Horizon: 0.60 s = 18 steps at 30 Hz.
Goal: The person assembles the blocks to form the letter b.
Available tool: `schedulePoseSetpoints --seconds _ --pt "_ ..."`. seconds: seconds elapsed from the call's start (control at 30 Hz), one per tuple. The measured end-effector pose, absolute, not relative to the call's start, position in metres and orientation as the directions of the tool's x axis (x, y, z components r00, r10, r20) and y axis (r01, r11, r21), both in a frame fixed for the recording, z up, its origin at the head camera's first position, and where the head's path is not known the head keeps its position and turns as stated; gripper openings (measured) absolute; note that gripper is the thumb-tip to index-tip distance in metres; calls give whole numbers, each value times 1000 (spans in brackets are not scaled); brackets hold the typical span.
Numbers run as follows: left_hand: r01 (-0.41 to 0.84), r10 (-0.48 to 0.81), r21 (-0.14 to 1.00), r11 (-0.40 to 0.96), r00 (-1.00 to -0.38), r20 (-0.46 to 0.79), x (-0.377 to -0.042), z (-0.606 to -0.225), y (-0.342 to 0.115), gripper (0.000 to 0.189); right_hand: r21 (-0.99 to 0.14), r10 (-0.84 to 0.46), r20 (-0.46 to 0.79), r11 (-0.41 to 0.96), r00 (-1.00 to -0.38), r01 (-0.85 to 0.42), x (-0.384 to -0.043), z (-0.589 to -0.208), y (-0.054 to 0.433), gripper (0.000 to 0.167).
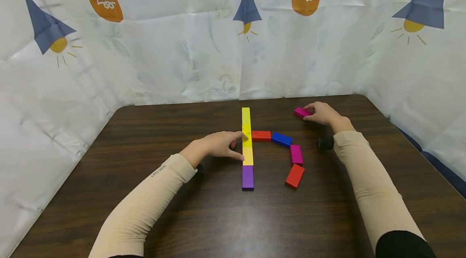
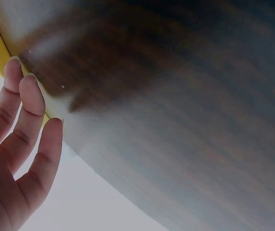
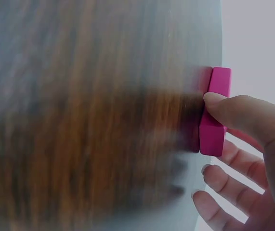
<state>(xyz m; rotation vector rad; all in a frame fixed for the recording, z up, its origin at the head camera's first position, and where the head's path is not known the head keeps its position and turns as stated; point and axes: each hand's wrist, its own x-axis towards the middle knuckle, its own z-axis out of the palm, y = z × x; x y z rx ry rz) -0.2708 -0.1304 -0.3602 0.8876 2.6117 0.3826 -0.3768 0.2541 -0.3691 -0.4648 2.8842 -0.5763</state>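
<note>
Magenta block lies near the far right corner of the surface, pinched between thumb and fingers of the right hand. The left hand, fingers fairly straight, presses against the yellow-and-purple line of blocks. A curved row of red, blue, magenta and red blocks already branches off it; this block seems not yet added.

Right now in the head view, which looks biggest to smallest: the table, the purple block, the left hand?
1. The table, by far.
2. The left hand.
3. The purple block.
The hand lies about as far from the camera as the block, so that ranking seems fair.
</note>
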Motion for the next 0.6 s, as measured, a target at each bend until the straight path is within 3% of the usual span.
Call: schedulePoseSetpoints --seconds 0.6 --pt "521 622 370 769 -742 -249 -270 -359 -130 69 -387 -366 -54 865 -929 -318 -359 -367 268 44"
